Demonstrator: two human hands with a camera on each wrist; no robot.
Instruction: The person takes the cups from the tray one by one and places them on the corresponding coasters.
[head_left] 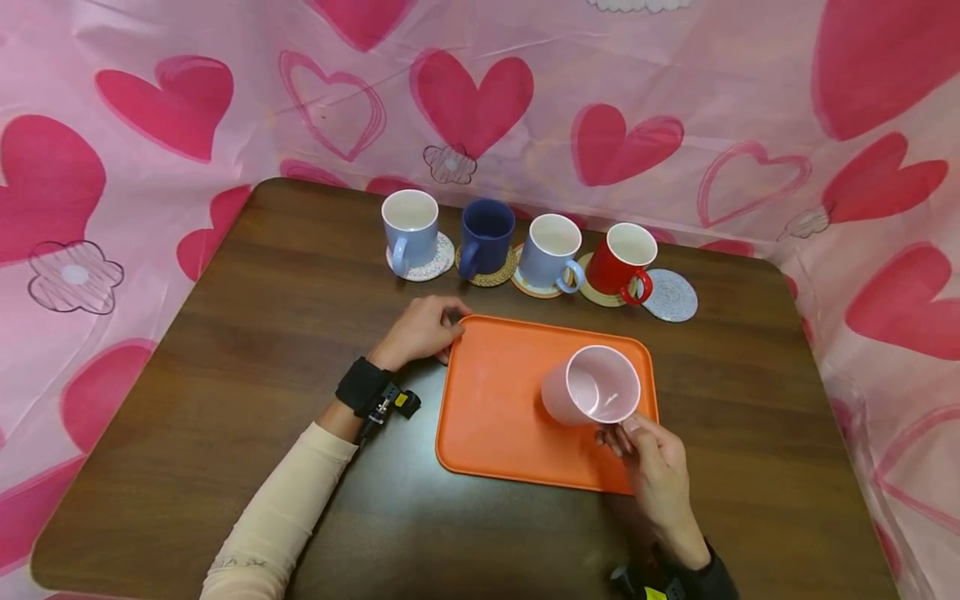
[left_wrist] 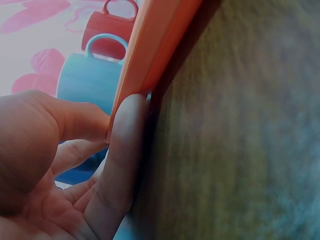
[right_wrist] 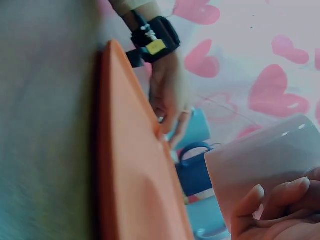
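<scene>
The pink mug hung tilted over the right part of the orange tray, mouth toward the camera, not plainly resting on it. The right hand gripped it from the near side, fingers curled at the rim and handle. The left hand held the tray's far-left corner, fingers bent against its edge, so the tray stayed put on the wooden table. Done well, the mug would be kept level and clear of the rim while that corner stayed braced. Beyond the tray stood four mugs on coasters, and to their right lay an empty grey coaster.
</scene>
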